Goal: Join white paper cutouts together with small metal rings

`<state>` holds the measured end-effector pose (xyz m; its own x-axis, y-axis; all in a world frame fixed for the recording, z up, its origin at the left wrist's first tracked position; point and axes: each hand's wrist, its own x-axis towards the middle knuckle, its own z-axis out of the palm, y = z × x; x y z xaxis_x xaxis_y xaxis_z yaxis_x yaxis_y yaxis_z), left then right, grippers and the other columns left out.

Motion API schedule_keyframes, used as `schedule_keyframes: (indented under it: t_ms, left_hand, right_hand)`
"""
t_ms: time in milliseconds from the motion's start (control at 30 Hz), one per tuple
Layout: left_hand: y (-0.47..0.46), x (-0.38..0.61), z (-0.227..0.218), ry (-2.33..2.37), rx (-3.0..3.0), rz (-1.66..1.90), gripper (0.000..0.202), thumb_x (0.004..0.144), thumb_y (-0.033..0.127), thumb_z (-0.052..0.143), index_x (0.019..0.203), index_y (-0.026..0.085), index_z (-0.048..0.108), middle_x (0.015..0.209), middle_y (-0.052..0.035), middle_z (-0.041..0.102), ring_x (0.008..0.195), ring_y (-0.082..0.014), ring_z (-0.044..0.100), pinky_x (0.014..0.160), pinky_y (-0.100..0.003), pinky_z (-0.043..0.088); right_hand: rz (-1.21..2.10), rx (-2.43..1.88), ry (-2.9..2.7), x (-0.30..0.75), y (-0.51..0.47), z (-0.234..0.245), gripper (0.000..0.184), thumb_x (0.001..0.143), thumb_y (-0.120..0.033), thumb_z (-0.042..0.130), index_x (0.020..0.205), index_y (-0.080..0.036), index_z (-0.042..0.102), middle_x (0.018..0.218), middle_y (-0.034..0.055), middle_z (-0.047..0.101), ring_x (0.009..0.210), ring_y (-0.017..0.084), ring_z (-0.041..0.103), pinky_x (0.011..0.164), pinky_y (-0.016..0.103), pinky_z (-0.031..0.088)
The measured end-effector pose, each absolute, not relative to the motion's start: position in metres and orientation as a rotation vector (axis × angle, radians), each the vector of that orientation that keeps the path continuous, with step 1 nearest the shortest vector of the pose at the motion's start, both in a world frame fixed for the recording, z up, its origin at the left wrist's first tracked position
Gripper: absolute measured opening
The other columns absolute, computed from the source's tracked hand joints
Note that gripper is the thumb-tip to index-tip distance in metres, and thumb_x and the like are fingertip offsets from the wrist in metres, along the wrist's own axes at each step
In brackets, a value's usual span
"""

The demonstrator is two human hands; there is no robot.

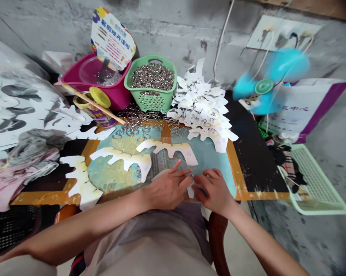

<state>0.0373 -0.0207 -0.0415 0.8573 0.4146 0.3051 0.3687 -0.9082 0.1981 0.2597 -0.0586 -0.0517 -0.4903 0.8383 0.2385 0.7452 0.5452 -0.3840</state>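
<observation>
At the near edge of the table, my left hand (170, 188) is closed on a white cut-out piece (190, 192), most of it hidden by the hands. One left finger sticks out ahead. My right hand (215, 190) pinches the same piece from the right, its fingers bent. Between the fingertips of both hands a small metal ring (191, 175) shows at the piece's edge. Just ahead lies a curved, notched white piece (174, 148) with yellowish smears. Two similar pieces lie to the left, a middle one (124, 158) and a far-left one (82, 180).
Loose metal rings (138, 124) lie before a green basket (150, 97) full of rings. A stack of white pieces (203, 103) stands right of it. Left are a magenta bin (119, 92), a can (99, 113) with a stick across it, and cloths (36, 153). A blue fan (262, 87) spins at right.
</observation>
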Motion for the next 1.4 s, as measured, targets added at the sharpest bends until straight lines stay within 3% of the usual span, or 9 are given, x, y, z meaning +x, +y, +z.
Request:
schedule_keyframes:
  t_ms: [200, 333, 533, 700, 800, 967, 1100, 1300, 1400]
  left_hand:
    - [-0.014, 0.049, -0.047, 0.581, 2.951, 0.636, 0.027, 0.098, 0.037, 0.053, 0.087, 0.014, 0.063, 0.084, -0.008, 0.072, 0.109, -0.022, 0.067, 0.121, -0.051, 0.03]
    - [-0.016, 0.047, -0.051, 0.668, 2.934, 0.601, 0.022, 0.1, 0.029, 0.051, 0.09, 0.013, 0.062, 0.093, -0.0101, 0.072, 0.099, -0.0194, 0.068, 0.12, -0.053, 0.032]
    - [-0.02, 0.044, -0.05, 0.649, 3.034, 0.58, 0.02, 0.1, 0.013, 0.043, 0.092, 0.012, 0.062, 0.09, -0.0084, 0.071, 0.103, -0.0184, 0.068, 0.12, -0.048, 0.033]
    - [-0.032, 0.038, -0.058, 0.634, 3.157, 0.659, 0.018, 0.096, 0.013, 0.05, 0.103, 0.011, 0.066, 0.099, -0.0092, 0.073, 0.122, -0.0222, 0.059, 0.123, -0.045, 0.027]
    - [-0.039, 0.033, -0.057, 0.691, 3.049, 0.585, 0.026, 0.092, 0.021, 0.055, 0.113, 0.009, 0.065, 0.11, -0.012, 0.071, 0.13, -0.0253, 0.052, 0.125, -0.051, 0.015]
    - [-0.044, 0.03, -0.05, 0.811, 2.883, 0.487, 0.04, 0.085, 0.033, 0.061, 0.12, 0.013, 0.064, 0.124, -0.014, 0.064, 0.132, -0.0325, 0.045, 0.121, -0.066, 0.001]
    - [-0.049, 0.029, -0.05, 0.966, 2.814, 0.539, 0.037, 0.08, 0.029, 0.065, 0.116, 0.02, 0.067, 0.129, -0.0145, 0.057, 0.133, -0.0381, 0.042, 0.115, -0.075, 0.003]
    - [-0.054, 0.021, -0.033, 1.002, 2.541, 0.949, 0.036, 0.087, 0.019, 0.055, 0.122, 0.02, 0.062, 0.129, -0.0143, 0.053, 0.128, -0.0302, 0.048, 0.118, -0.068, 0.016]
    - [-0.042, 0.019, -0.012, 1.133, 2.377, 0.975, 0.037, 0.091, 0.034, 0.061, 0.125, 0.019, 0.061, 0.132, -0.017, 0.049, 0.129, -0.032, 0.046, 0.117, -0.067, 0.018]
  right_hand:
    - [0.38, -1.298, -2.372, 0.259, -0.056, -0.05, 0.008, 0.087, -0.02, 0.065, 0.094, -0.019, 0.061, 0.082, 0.0027, 0.07, 0.09, 0.023, 0.055, 0.085, 0.039, 0.034]
    - [0.264, -1.282, -2.443, 0.256, -0.053, -0.05, 0.011, 0.092, -0.027, 0.063, 0.083, -0.02, 0.062, 0.075, 0.0025, 0.065, 0.087, 0.023, 0.053, 0.083, 0.039, 0.032]
    - [0.08, -1.154, -2.591, 0.262, -0.053, -0.056, 0.016, 0.098, -0.015, 0.05, 0.09, -0.017, 0.063, 0.078, 0.0045, 0.066, 0.089, 0.022, 0.054, 0.088, 0.044, 0.029]
    - [0.065, -1.119, -2.654, 0.265, -0.06, -0.049, 0.017, 0.1, -0.012, 0.05, 0.107, -0.018, 0.064, 0.094, 0.0054, 0.072, 0.101, 0.023, 0.056, 0.1, 0.05, 0.024]
    - [0.249, -1.137, -2.571, 0.272, -0.059, -0.042, 0.014, 0.099, -0.024, 0.056, 0.109, -0.022, 0.066, 0.1, 0.004, 0.073, 0.102, 0.024, 0.058, 0.099, 0.049, 0.03]
    - [0.404, -1.392, -2.006, 0.28, -0.048, -0.039, 0.013, 0.096, -0.03, 0.058, 0.1, -0.023, 0.068, 0.087, 0.0053, 0.066, 0.084, 0.021, 0.06, 0.077, 0.035, 0.048]
    - [0.446, -1.341, -2.251, 0.266, -0.043, -0.042, 0.017, 0.087, -0.029, 0.069, 0.101, -0.019, 0.068, 0.103, 0.011, 0.064, 0.099, 0.027, 0.056, 0.088, 0.042, 0.048]
    - [0.929, -1.403, -2.074, 0.259, -0.041, -0.028, 0.005, 0.088, -0.019, 0.062, 0.084, -0.02, 0.059, 0.079, 0.0003, 0.064, 0.077, 0.018, 0.059, 0.07, 0.029, 0.046]
    - [1.089, -1.419, -1.94, 0.258, -0.046, -0.013, 0.009, 0.086, -0.022, 0.065, 0.081, -0.021, 0.058, 0.076, -0.0027, 0.064, 0.07, 0.014, 0.058, 0.065, 0.025, 0.043]
